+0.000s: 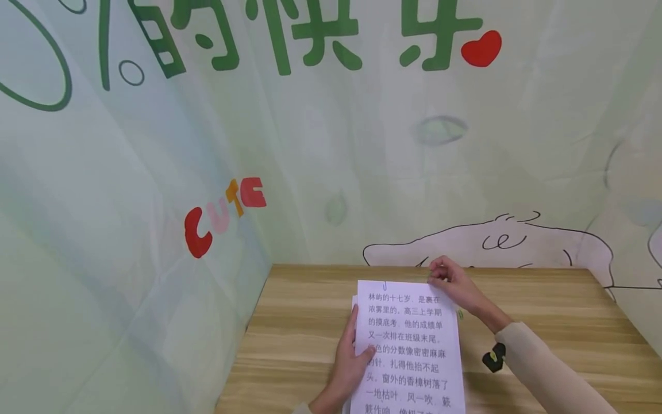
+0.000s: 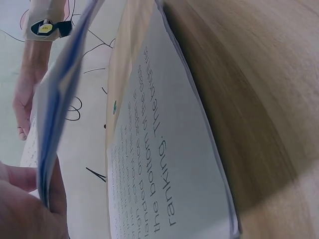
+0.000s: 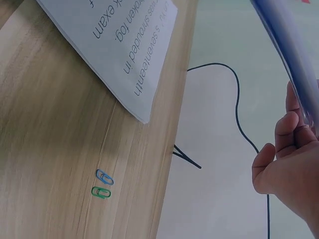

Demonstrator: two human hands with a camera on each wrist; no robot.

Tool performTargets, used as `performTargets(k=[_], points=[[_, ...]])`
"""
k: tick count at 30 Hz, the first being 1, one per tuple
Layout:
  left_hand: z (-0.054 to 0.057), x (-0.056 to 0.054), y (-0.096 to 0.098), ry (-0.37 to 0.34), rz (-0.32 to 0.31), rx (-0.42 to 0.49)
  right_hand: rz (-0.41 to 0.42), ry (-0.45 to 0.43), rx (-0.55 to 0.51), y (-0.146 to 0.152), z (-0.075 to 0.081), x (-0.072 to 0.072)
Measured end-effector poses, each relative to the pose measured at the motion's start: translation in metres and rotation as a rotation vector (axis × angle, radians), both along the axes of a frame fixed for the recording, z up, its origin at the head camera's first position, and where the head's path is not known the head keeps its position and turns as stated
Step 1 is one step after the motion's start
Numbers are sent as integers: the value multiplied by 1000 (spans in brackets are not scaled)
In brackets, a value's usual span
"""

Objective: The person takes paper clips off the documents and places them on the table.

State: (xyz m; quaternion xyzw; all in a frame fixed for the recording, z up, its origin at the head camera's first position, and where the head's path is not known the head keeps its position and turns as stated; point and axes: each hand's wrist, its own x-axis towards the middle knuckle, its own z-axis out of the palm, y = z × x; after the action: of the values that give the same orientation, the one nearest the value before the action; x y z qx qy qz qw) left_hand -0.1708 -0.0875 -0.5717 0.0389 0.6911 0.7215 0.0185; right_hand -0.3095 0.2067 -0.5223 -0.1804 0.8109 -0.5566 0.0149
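Note:
A stack of printed papers (image 1: 408, 345), with large Chinese characters on its face, is held raised above the table. My left hand (image 1: 349, 359) grips its left edge, thumb over the front; in the left wrist view the stack's blue-shaded edge (image 2: 62, 104) runs up from between my thumb and fingers. At the upper right corner my right hand (image 1: 455, 286) holds the stack with curled fingers; the right wrist view shows those fingers (image 3: 286, 132) against its edge. A paper clip (image 1: 384, 285) sits on the top edge. Another stack with English text (image 2: 164, 144) lies below on the table.
On the wooden table (image 1: 289, 310) lie a blue paper clip (image 3: 104, 177) and a green paper clip (image 3: 101, 192), close together right of the lower stack. A printed cloth backdrop (image 1: 310, 144) stands behind and at the left. A black device (image 1: 495, 357) is on my right wrist.

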Motion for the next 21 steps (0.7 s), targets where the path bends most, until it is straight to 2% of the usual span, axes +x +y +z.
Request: performTargets(k=[8, 15, 21], points=[[-3, 0, -1, 0, 5, -12, -24, 1, 0, 9, 4, 2], [-3, 1, -4, 26, 10, -32, -68, 11, 67, 25, -2, -2], [-3, 1, -7, 2, 23, -44, -110, -15, 131, 42, -11, -3]])
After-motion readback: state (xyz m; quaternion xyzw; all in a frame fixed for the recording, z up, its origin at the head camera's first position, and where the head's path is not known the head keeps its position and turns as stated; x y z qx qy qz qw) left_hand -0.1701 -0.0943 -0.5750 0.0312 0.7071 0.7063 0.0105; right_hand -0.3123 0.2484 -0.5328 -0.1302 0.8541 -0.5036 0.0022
